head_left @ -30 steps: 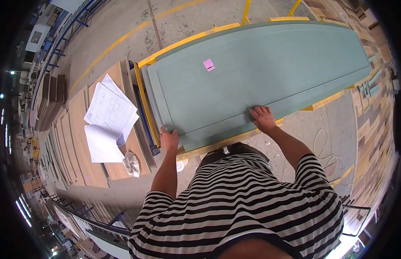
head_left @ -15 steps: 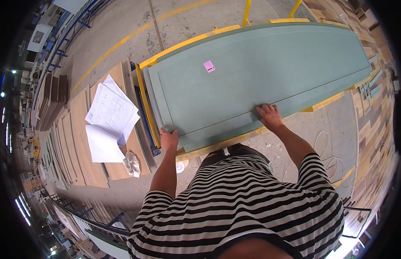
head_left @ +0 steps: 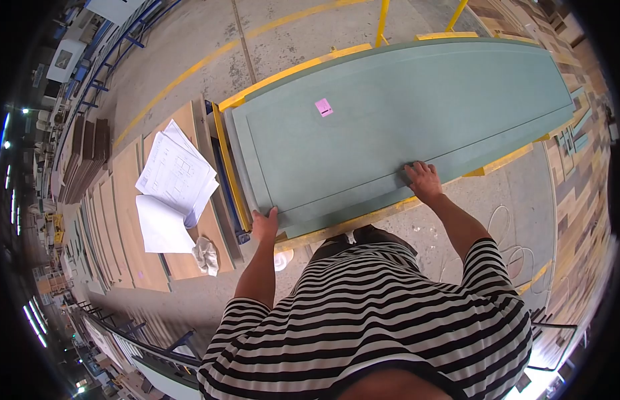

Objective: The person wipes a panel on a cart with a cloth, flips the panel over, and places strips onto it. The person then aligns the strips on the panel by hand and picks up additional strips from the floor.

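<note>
A long green panel (head_left: 390,120) lies on top of a larger green sheet (head_left: 317,220), both on a yellow frame (head_left: 297,69). My left hand (head_left: 265,224) is at the near left corner of the sheets, thumb and finger apart, touching the edge. Farther right, my right hand (head_left: 424,180) rests with spread, slightly bent fingers on the near edge of the upper panel. Nothing shows held in either hand. A pink label (head_left: 324,107) is stuck on the panel's left part.
Left of the frame, wooden boards (head_left: 133,213) carry printed drawings (head_left: 180,173) and a crumpled white cloth (head_left: 205,255). Brown sheets (head_left: 83,160) are stacked farther left. Yellow posts (head_left: 382,23) rise beyond the panel. A cable (head_left: 500,230) lies on the floor at right.
My right hand has slid a little to the right along the near edge. My left hand has shifted slightly down at the corner, its thumb and finger now more apart.
</note>
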`<action>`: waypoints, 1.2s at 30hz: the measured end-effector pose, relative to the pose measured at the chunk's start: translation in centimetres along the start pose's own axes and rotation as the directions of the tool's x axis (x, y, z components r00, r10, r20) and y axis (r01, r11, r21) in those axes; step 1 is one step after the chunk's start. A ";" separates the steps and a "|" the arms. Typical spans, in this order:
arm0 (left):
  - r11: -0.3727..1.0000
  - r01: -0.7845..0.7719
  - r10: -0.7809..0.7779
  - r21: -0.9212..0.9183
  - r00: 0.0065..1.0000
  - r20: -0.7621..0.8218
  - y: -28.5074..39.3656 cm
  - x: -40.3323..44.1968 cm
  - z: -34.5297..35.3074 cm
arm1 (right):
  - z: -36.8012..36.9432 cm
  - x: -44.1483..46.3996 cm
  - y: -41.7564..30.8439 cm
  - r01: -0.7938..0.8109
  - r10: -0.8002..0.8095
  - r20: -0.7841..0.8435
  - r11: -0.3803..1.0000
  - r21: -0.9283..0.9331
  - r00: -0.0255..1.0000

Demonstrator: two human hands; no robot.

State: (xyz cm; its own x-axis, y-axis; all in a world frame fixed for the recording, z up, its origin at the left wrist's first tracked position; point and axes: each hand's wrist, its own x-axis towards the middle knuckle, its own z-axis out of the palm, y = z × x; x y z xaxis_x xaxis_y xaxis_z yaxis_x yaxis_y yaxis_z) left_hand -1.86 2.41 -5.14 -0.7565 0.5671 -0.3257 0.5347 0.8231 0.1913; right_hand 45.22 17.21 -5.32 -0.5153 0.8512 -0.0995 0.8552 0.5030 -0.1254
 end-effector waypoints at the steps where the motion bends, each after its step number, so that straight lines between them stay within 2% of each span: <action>1: 1.000 0.000 0.000 -0.001 1.000 -0.002 -0.1 -0.1 0.1 | 0.0 0.0 0.0 0.001 -0.001 -0.002 1.000 0.000 1.000; 9: 0.994 -0.053 0.047 -0.098 0.997 -0.060 -2.2 -0.2 2.6 | -0.1 -0.3 1.2 0.012 -0.012 0.011 0.999 -0.038 1.000; 16: 0.990 -0.015 0.010 -0.141 0.999 -0.042 -4.8 -2.1 4.0 | -0.5 -0.9 4.3 -0.006 0.005 -0.020 1.000 -0.015 1.000; 19: 0.958 -0.027 0.026 -0.287 1.000 -0.006 -5.9 -4.1 4.7 | -0.7 -1.1 5.4 -0.027 0.027 -0.021 1.000 0.006 0.999; 20: 0.954 -0.018 0.017 -0.298 1.000 -0.008 -5.3 -5.2 4.4 | -0.6 -1.2 5.9 -0.071 0.071 -0.023 0.997 -0.015 0.997; 21: 0.958 0.082 -0.055 -0.276 0.993 0.104 -4.8 -6.1 3.8 | -0.5 -1.5 6.3 -0.117 0.116 -0.025 0.992 -0.038 0.993; 22: 0.958 0.082 -0.056 -0.274 0.993 0.103 -4.9 -6.6 4.0 | -0.3 -1.8 6.6 -0.117 0.116 -0.024 0.992 -0.036 0.993; 24: 0.948 0.035 -0.024 -0.317 0.999 0.037 -6.5 -8.1 5.1 | 0.3 -2.6 7.2 -0.301 0.296 -0.112 0.953 -0.026 0.949; 25: 0.947 0.042 -0.031 -0.318 0.999 0.041 -7.7 -8.3 6.2 | 0.4 -3.1 7.1 -0.296 0.292 -0.106 0.955 -0.030 0.951; 27: 0.945 0.103 -0.091 -0.309 0.994 0.055 -10.4 -8.1 8.2 | 0.7 -4.5 6.7 -0.555 0.571 -0.179 0.821 0.133 0.801; 28: 0.943 0.142 -0.131 -0.299 0.990 0.057 -10.9 -8.4 8.1 | 1.3 -5.4 6.6 -0.553 0.568 -0.181 0.823 0.128 0.803; 30: 0.930 0.171 -0.158 -0.325 0.985 0.066 -14.2 -7.3 10.3 | 3.4 -8.0 6.3 -0.661 0.719 -0.172 0.690 0.295 0.673; 32: 0.923 0.181 -0.166 -0.339 0.983 0.073 -13.2 -7.9 8.6 | 5.7 -11.5 5.7 -0.724 0.775 -0.044 0.607 0.328 0.630; 34: 0.792 0.387 -0.268 -0.472 0.915 0.301 -10.7 -8.6 5.4 | 9.6 -15.4 5.0 -0.780 0.808 0.094 0.521 0.346 0.582; 35: 0.966 -0.007 -0.013 -0.260 0.997 -0.074 -12.3 -7.7 7.4 | 11.4 -17.4 4.7 -0.802 0.811 0.193 0.454 0.387 0.552; 36: 0.965 -0.017 -0.002 -0.261 0.998 -0.070 -12.1 -7.2 7.2 | 12.5 -19.2 4.0 -0.824 0.803 0.293 0.380 0.421 0.520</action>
State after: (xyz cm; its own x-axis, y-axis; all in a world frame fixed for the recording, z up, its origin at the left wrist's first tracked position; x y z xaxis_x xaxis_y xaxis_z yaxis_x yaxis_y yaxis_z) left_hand -0.14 -11.82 -11.79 -0.7819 0.5665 -0.2603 0.4307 0.7926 0.4316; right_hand 57.88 0.99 -16.27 0.4019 0.8023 -0.4414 0.7257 -0.5730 -0.3809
